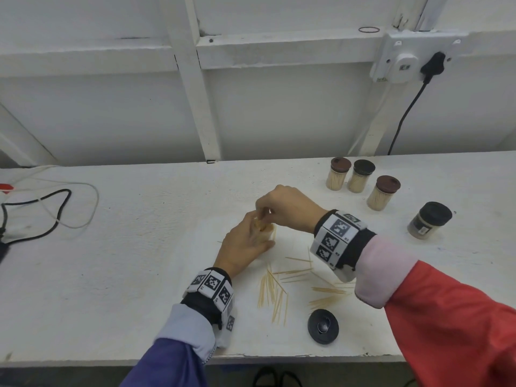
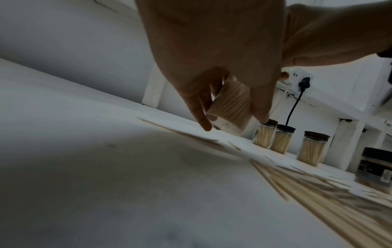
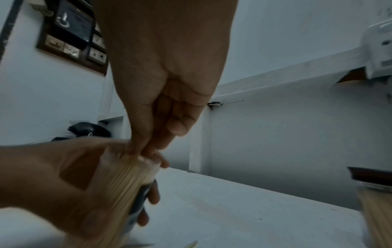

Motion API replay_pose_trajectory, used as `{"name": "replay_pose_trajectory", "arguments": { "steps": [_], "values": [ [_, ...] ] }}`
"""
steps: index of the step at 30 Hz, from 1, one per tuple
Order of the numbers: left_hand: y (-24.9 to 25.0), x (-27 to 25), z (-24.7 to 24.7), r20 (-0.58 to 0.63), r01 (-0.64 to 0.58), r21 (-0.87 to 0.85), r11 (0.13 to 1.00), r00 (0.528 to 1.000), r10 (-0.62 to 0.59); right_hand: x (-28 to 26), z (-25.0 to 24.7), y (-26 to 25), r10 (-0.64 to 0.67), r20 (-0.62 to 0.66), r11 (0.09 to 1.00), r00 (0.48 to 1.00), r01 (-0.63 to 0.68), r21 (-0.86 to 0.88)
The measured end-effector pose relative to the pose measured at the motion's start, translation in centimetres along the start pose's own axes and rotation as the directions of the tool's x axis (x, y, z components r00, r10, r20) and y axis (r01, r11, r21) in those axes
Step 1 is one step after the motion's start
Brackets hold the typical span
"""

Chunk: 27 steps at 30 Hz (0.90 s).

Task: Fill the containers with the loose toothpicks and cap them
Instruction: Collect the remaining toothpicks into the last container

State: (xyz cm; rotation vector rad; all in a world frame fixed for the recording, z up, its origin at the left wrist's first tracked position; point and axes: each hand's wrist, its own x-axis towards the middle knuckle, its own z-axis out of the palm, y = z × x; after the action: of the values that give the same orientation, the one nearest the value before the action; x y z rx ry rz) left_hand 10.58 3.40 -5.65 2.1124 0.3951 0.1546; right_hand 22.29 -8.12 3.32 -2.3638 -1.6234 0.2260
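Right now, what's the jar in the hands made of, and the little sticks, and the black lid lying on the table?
Jar: clear, likely plastic or glass; you can see the sticks packed inside.
Little sticks: pale, matte, thin with pointed ends, so probably wood or bamboo.
Black lid: looks like moulded plastic, dull black with a slightly shiny centre.

Workshop-like room: painted white bench (image 1: pixel 111 247), wall socket (image 1: pixel 405 61).

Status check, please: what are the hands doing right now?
Left hand grips open container. Right hand pinches toothpicks at its mouth. Loose toothpicks and lid lie on table. Nothing blocking.
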Motion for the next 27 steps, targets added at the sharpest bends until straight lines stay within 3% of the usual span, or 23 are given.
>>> {"name": "replay_pose_trajectory", "arguments": {
  "steps": [4,7,9,10,12,15,22,27],
  "values": [
    [0.2,-0.1,0.0,-0.034,-0.021,-0.018,1.000,0.999,0.020,0.5,0.6,0.3,-0.013,0.003,0.994,1.000,0.013,0.106],
    [0.3,-0.2,-0.2,-0.117,-0.020,-0.012,1.000,0.993,0.019,0.4,0.8,1.7,0.079,-0.184,0.905,0.980,0.007,0.425],
    [0.2,-0.3,-0.4,-0.159,-0.017,-0.007,1.000,0.987,0.016,0.4,1.1,2.7,0.167,-0.226,0.883,0.960,-0.044,0.468],
    [0.1,-0.4,-0.4,-0.176,-0.016,-0.013,1.000,0.984,0.014,0.4,1.3,3.3,0.173,-0.161,0.913,0.972,-0.097,0.396],
    [0.3,-0.5,-0.4,-0.200,-0.032,-0.025,0.999,0.979,0.026,0.3,2.2,3.9,0.138,0.090,0.982,0.986,-0.148,0.119],
    [0.6,-0.7,-0.4,-0.192,-0.089,0.012,0.996,0.977,0.090,-0.1,3.6,4.0,0.076,0.333,0.992,0.940,-0.037,-0.122],
    [0.5,-0.7,-0.2,-0.190,-0.133,0.050,0.990,0.972,0.140,-0.3,4.2,3.7,-0.012,0.353,0.952,0.936,0.118,-0.281],
    [0.6,-0.8,-0.3,-0.185,-0.112,0.047,0.993,0.976,0.119,-0.5,4.6,3.9,-0.020,0.374,0.953,0.927,0.131,-0.274]
  ]
}}
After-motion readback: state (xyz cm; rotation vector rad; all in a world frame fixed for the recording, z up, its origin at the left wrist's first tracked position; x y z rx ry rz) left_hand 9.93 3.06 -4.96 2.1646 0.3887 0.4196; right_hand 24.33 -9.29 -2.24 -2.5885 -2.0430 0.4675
